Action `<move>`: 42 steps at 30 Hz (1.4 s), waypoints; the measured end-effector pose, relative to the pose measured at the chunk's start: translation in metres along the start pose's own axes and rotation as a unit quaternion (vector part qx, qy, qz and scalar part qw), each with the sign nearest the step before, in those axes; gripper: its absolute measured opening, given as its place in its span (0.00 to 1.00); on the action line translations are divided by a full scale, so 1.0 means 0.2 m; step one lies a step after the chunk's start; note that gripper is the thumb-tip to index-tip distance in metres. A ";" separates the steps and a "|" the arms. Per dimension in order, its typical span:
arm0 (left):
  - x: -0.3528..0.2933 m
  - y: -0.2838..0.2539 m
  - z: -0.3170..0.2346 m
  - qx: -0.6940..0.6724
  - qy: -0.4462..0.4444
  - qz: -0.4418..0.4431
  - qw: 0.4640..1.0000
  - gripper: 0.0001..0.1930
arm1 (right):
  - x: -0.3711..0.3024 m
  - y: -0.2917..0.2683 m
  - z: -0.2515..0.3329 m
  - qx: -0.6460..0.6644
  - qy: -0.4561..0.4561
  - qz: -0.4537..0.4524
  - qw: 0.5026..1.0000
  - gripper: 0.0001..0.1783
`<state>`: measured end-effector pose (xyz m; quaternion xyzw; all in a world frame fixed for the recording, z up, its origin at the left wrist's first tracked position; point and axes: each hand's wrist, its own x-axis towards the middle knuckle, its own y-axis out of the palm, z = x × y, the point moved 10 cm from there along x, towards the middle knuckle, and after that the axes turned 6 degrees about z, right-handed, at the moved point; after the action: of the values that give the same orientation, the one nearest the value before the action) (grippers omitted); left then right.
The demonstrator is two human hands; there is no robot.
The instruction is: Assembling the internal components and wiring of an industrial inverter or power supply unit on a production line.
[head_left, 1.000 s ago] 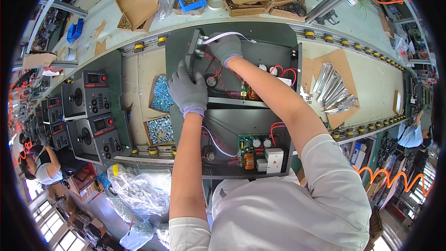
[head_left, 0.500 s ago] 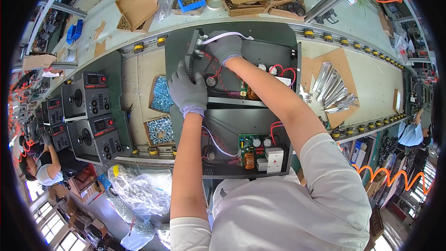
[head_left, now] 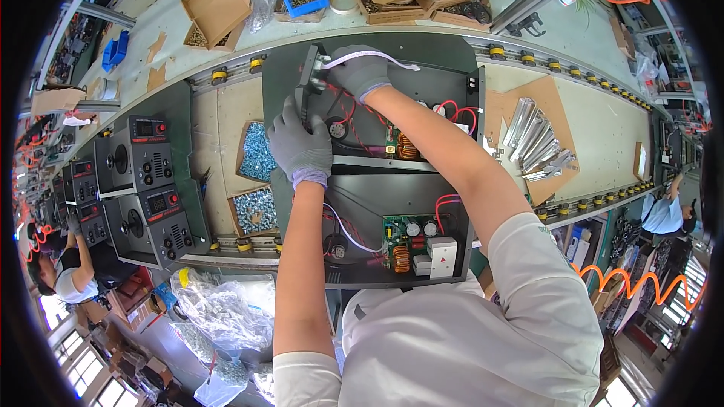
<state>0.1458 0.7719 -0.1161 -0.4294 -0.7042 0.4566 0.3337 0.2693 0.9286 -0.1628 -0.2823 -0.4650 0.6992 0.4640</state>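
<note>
Green circuit board [head_left: 411, 237] with copper coils sits in the nearer dark metal chassis [head_left: 452, 196]; beyond it, in the farther chassis [head_left: 445, 79], the grey-gloved left hand [head_left: 300, 147] presses, fingers curled, against the upright panel [head_left: 305, 87] at its left edge. The right hand [head_left: 360, 71], closed on a white cable [head_left: 381, 56], seems to be seating wiring there, which likely calls for steady bracing. Farther off lie cardboard boxes [head_left: 219, 7] of screws.

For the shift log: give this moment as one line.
left hand: on far chassis wall | right hand: at grey bracket | near chassis: untouched
</note>
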 end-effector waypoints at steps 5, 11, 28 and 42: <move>0.00 0.00 -0.02 -0.002 0.002 0.003 1.000 0.30 | 0.03 0.04 -0.03 -0.009 0.032 0.054 0.998 0.14; 0.01 0.00 -0.01 0.005 -0.001 0.000 1.000 0.30 | 0.05 -0.01 0.03 -0.004 -0.054 0.069 0.996 0.14; 0.01 0.02 0.00 -0.002 -0.010 0.016 1.000 0.31 | 0.18 -0.01 0.16 -0.023 -0.313 0.134 0.940 0.26; -0.01 0.01 0.02 -0.016 -0.007 0.004 1.000 0.29 | -0.03 -0.07 -0.05 0.035 -0.091 0.332 0.938 0.28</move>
<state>0.1440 0.7700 -0.1197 -0.4344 -0.7117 0.4495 0.3204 0.2865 0.9285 -0.1545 -0.3395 -0.3603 0.8520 0.1706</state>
